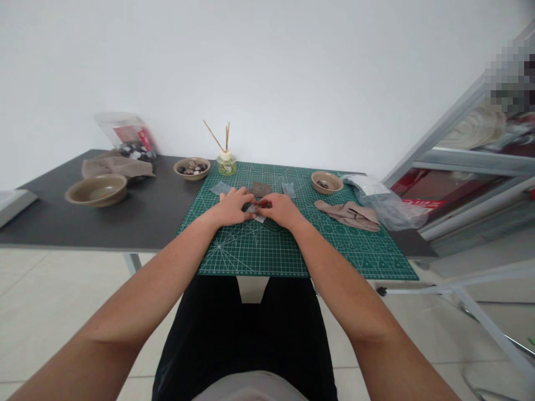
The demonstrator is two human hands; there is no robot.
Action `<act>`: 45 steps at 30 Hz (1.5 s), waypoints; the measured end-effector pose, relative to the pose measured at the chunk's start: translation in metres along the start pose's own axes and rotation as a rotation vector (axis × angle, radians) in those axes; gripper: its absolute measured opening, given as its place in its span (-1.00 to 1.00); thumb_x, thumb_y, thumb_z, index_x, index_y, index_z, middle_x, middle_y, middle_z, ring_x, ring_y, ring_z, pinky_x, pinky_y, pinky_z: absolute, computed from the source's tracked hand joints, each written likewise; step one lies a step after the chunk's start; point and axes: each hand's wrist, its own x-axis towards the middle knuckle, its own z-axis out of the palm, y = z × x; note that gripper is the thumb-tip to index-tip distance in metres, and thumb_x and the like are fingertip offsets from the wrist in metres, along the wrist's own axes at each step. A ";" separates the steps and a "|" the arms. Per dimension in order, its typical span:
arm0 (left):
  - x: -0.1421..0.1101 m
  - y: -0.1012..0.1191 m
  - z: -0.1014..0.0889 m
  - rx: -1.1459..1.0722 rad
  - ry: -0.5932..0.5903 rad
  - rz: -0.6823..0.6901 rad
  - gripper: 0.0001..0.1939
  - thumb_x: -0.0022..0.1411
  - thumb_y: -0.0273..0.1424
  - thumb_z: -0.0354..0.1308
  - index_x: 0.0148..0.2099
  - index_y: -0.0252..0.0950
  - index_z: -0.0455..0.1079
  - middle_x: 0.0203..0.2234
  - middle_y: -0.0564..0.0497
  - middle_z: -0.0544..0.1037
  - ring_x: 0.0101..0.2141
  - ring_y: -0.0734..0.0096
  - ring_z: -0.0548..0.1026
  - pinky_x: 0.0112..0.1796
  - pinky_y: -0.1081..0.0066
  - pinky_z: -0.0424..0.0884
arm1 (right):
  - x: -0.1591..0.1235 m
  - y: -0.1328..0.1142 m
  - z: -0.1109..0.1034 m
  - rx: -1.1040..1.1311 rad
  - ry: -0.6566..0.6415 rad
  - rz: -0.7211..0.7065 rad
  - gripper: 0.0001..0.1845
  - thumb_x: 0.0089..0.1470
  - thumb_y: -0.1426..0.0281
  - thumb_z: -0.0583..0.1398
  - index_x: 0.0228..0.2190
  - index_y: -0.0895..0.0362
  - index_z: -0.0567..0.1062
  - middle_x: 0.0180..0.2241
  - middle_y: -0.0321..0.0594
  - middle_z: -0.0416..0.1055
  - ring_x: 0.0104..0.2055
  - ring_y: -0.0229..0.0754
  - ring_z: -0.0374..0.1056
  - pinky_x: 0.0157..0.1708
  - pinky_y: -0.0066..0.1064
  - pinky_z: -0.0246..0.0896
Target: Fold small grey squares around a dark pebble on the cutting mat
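Green mat [267,256], between front and back edges: left hand [234,207] and right hand [279,210], fingers narrow, pinching clear plastic [251,209]; light, level grip advisable.

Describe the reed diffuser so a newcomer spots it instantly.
Find the green cutting mat. At its far left corner, just right of the bowl of pebbles, stands the reed diffuser. Only it has thin sticks rising from a pale cap.
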 end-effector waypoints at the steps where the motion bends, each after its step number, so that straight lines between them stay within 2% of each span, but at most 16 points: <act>1: 0.000 0.000 0.000 0.000 -0.004 -0.001 -0.62 0.16 -0.13 0.12 -0.01 -0.15 0.41 0.01 -0.11 0.38 0.02 -0.06 0.26 -0.07 0.00 0.23 | 0.000 -0.001 0.000 -0.003 -0.002 -0.005 -0.81 0.04 0.31 0.32 -0.31 0.15 0.64 -0.30 -0.18 0.58 -0.28 -0.21 0.43 -0.24 -0.42 0.21; 9: 0.000 -0.002 0.000 -0.030 -0.017 0.020 -0.60 0.18 -0.13 0.09 0.01 -0.17 0.43 0.05 -0.10 0.40 0.02 -0.04 0.26 -0.05 0.00 0.22 | -0.002 0.002 -0.001 0.049 -0.012 -0.003 -0.85 -0.06 0.37 0.35 -0.37 0.15 0.64 -0.35 -0.22 0.57 -0.32 -0.23 0.43 -0.29 -0.45 0.21; 14: 0.001 -0.002 0.001 -0.029 -0.014 0.024 -0.60 0.18 -0.13 0.10 0.00 -0.19 0.44 0.03 -0.11 0.41 0.01 -0.05 0.26 -0.05 -0.01 0.22 | -0.001 0.002 0.000 -0.004 0.020 0.020 -0.82 -0.01 0.31 0.33 -0.34 0.14 0.65 -0.32 -0.19 0.58 -0.28 -0.19 0.45 -0.27 -0.41 0.21; 19: 0.002 -0.002 0.002 -0.027 0.011 0.007 -0.58 0.16 -0.13 0.13 0.02 -0.17 0.44 -0.02 -0.13 0.39 0.02 -0.07 0.27 -0.05 -0.02 0.24 | 0.002 0.001 0.002 -0.066 0.003 -0.053 -0.78 0.02 0.26 0.33 -0.33 0.14 0.66 -0.32 -0.18 0.58 -0.25 -0.15 0.45 -0.25 -0.38 0.20; 22: 0.001 -0.003 0.002 -0.026 0.008 0.006 -0.57 0.16 -0.11 0.13 0.03 -0.16 0.44 -0.05 -0.13 0.37 0.02 -0.08 0.27 -0.05 -0.03 0.25 | 0.001 0.003 0.001 -0.015 -0.012 -0.082 -0.82 -0.01 0.31 0.35 -0.34 0.13 0.65 -0.33 -0.22 0.58 -0.26 -0.19 0.45 -0.24 -0.41 0.20; 27: 0.001 -0.002 0.001 -0.030 -0.005 -0.007 -0.56 0.16 -0.11 0.12 0.04 -0.15 0.43 -0.05 -0.13 0.36 0.04 -0.09 0.27 -0.02 -0.07 0.24 | -0.001 0.006 -0.002 0.027 -0.020 -0.033 -0.86 -0.08 0.39 0.35 -0.38 0.14 0.64 -0.36 -0.24 0.57 -0.31 -0.22 0.43 -0.29 -0.43 0.19; 31: 0.001 -0.001 0.000 -0.033 0.000 -0.008 -0.56 0.15 -0.11 0.12 0.04 -0.16 0.43 -0.05 -0.13 0.35 0.04 -0.10 0.27 -0.02 -0.07 0.25 | 0.000 0.005 0.000 -0.043 0.037 -0.020 -0.85 0.00 0.34 0.32 -0.36 0.14 0.64 -0.33 -0.19 0.58 -0.25 -0.18 0.41 -0.22 -0.37 0.18; 35: 0.002 -0.002 0.001 -0.023 0.001 -0.013 -0.57 0.14 -0.11 0.13 0.02 -0.16 0.42 -0.04 -0.14 0.36 0.04 -0.09 0.27 -0.03 -0.05 0.26 | 0.002 0.002 0.004 -0.098 0.029 -0.066 -0.79 0.05 0.28 0.32 -0.33 0.16 0.65 -0.29 -0.13 0.57 -0.21 -0.14 0.41 -0.18 -0.34 0.17; 40: 0.001 -0.003 0.001 -0.019 -0.003 -0.006 -0.57 0.14 -0.08 0.14 0.00 -0.14 0.43 -0.07 -0.13 0.36 0.02 -0.07 0.28 -0.05 -0.03 0.26 | 0.002 0.002 0.003 -0.026 -0.009 -0.134 -0.82 -0.02 0.31 0.37 -0.35 0.14 0.65 -0.34 -0.21 0.58 -0.25 -0.20 0.42 -0.20 -0.40 0.18; 45: 0.000 -0.001 -0.001 -0.027 -0.009 -0.007 -0.53 0.15 -0.06 0.12 0.05 -0.15 0.41 -0.04 -0.15 0.35 0.03 -0.09 0.26 -0.04 -0.05 0.24 | 0.000 0.005 -0.001 0.001 -0.007 -0.089 -0.86 -0.04 0.38 0.35 -0.35 0.15 0.64 -0.34 -0.22 0.58 -0.27 -0.20 0.42 -0.23 -0.41 0.20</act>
